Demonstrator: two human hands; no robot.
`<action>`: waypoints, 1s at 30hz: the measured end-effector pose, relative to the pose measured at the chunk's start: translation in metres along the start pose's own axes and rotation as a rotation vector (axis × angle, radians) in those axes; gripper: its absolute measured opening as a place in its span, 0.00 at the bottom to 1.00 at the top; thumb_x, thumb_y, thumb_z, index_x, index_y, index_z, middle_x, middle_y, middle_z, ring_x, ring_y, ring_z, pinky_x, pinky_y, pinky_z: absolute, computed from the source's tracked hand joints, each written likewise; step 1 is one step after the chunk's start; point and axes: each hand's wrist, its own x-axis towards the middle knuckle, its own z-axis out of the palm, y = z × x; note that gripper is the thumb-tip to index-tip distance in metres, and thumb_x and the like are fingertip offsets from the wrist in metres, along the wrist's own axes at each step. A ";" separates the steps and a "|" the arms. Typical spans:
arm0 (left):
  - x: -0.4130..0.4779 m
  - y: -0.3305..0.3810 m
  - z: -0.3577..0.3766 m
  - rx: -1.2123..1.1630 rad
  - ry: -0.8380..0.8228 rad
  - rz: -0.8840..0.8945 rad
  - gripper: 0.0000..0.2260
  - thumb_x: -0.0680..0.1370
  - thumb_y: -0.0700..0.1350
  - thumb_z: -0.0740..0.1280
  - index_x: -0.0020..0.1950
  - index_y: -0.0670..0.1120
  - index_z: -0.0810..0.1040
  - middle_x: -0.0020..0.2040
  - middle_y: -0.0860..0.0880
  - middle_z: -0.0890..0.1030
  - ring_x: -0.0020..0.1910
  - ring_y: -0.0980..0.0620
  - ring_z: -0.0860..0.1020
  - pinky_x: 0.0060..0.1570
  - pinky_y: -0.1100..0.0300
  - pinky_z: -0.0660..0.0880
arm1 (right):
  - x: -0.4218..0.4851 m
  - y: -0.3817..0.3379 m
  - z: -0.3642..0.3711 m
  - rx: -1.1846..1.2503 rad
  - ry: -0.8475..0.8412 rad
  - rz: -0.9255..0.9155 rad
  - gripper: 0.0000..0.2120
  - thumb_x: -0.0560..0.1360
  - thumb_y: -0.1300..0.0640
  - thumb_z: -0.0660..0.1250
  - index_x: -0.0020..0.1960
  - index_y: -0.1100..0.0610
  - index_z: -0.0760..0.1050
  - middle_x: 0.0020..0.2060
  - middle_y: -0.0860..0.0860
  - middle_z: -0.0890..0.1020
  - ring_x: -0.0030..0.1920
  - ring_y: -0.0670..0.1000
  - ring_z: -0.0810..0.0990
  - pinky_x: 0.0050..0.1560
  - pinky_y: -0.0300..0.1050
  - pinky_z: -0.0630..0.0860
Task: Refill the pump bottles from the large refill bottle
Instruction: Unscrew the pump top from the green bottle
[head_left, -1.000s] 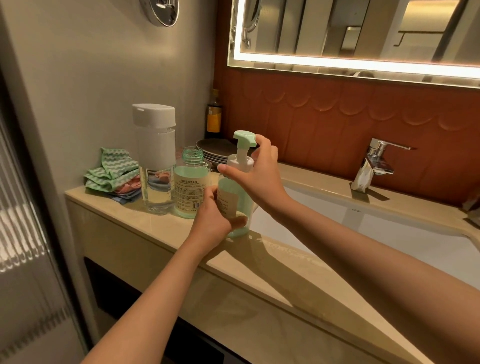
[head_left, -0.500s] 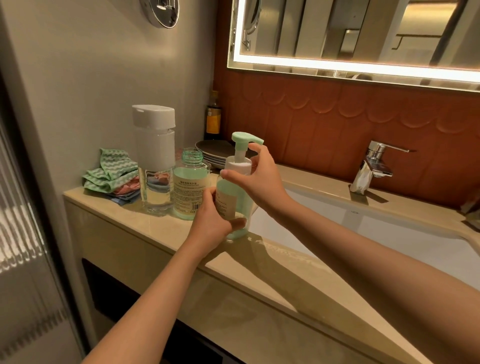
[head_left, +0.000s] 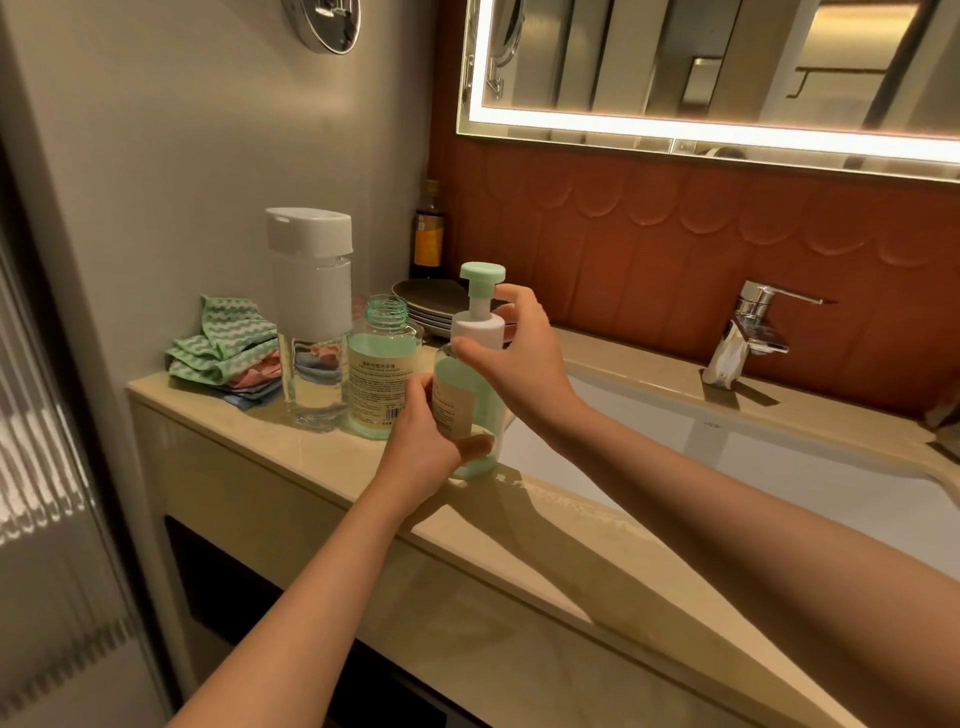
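A clear pump bottle (head_left: 470, 395) of green liquid stands upright on the beige counter (head_left: 332, 467) at the sink's left edge. My left hand (head_left: 431, 447) is wrapped around its lower body. My right hand (head_left: 511, 353) pinches the white collar of its pump head (head_left: 482, 306), whose green nozzle points toward me. Just left stands the refill bottle (head_left: 382, 379), uncapped, with green liquid and a printed label. Further left is a tall clear dispenser (head_left: 311, 322) with a white top.
Folded green, pink and blue cloths (head_left: 228, 353) lie at the counter's left end. Stacked dark plates (head_left: 431, 306) and a dark bottle with a yellow label (head_left: 428, 234) sit in the back corner. A white sink basin (head_left: 727, 457) and chrome tap (head_left: 748, 332) are on the right.
The pump head has turned under my right hand: its nozzle pointed right before and now faces me. My left hand has kept the bottle still on the counter.
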 end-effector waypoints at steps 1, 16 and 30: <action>0.000 0.000 0.000 0.002 0.000 0.002 0.34 0.68 0.40 0.76 0.67 0.50 0.60 0.61 0.48 0.73 0.60 0.48 0.71 0.55 0.54 0.72 | -0.001 0.000 -0.001 0.018 -0.026 0.000 0.31 0.71 0.56 0.72 0.70 0.54 0.62 0.60 0.50 0.73 0.51 0.45 0.73 0.42 0.30 0.71; 0.001 0.000 -0.001 0.049 0.034 0.019 0.33 0.66 0.41 0.77 0.63 0.50 0.61 0.57 0.49 0.74 0.57 0.49 0.73 0.54 0.52 0.74 | 0.016 -0.013 -0.018 0.151 -0.109 0.001 0.24 0.71 0.56 0.72 0.64 0.58 0.70 0.53 0.51 0.78 0.50 0.48 0.78 0.45 0.37 0.77; -0.007 0.007 -0.016 0.181 -0.044 0.050 0.34 0.66 0.44 0.76 0.64 0.52 0.60 0.58 0.52 0.71 0.57 0.52 0.70 0.55 0.55 0.72 | 0.072 -0.030 -0.062 0.455 0.161 0.175 0.14 0.76 0.53 0.66 0.58 0.56 0.67 0.53 0.56 0.77 0.50 0.53 0.81 0.45 0.48 0.82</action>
